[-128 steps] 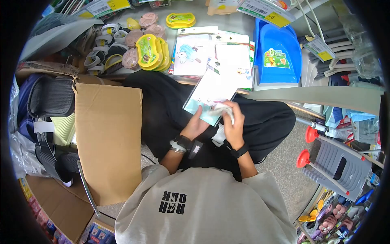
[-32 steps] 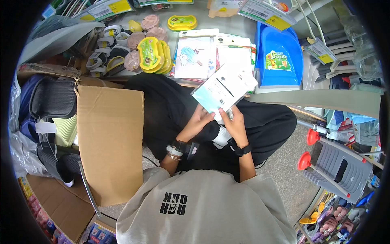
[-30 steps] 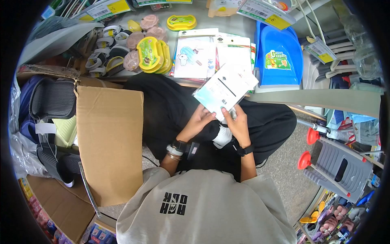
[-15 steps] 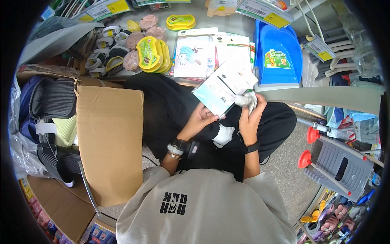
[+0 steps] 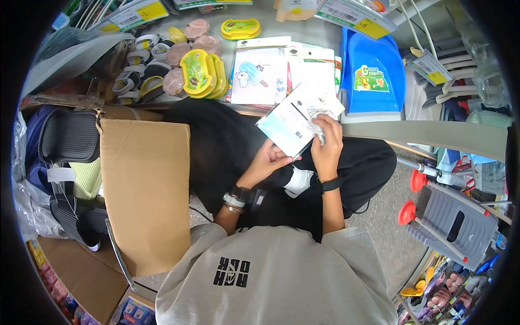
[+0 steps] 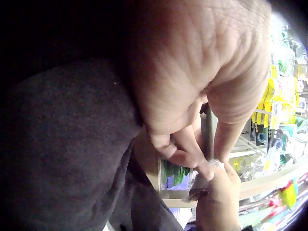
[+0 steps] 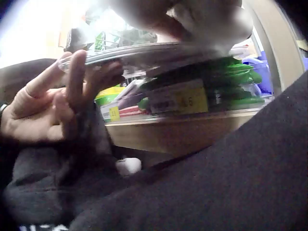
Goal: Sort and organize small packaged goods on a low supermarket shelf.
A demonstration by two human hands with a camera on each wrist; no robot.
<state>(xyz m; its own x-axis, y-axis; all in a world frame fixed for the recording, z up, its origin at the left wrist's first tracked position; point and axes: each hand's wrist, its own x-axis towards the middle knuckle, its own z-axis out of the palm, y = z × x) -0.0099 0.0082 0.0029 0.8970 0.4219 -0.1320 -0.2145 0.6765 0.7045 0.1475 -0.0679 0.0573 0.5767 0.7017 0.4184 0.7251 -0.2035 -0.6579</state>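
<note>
My left hand pinches the near corner of a flat white and pale-blue plastic packet, which has a barcode on its upper face. A crumpled white cloth is held in the fingers of my right hand, pressed against the packet's right side. In the right wrist view the packet appears nearly edge-on, with the thumb and fingers of the left hand at its end. The left hand fills much of the left wrist view and hides most of the packet there.
More flat packets lie on the shelf ahead, between yellow boxes and a blue dustpan. A cardboard box stands at the left. Grey step stool and red-ended plungers are at the right.
The packet was turned over earlier, so a barcode side now faces up. In the last half second the right hand brought the cloth leftward onto the packet; the left hand stayed put.
</note>
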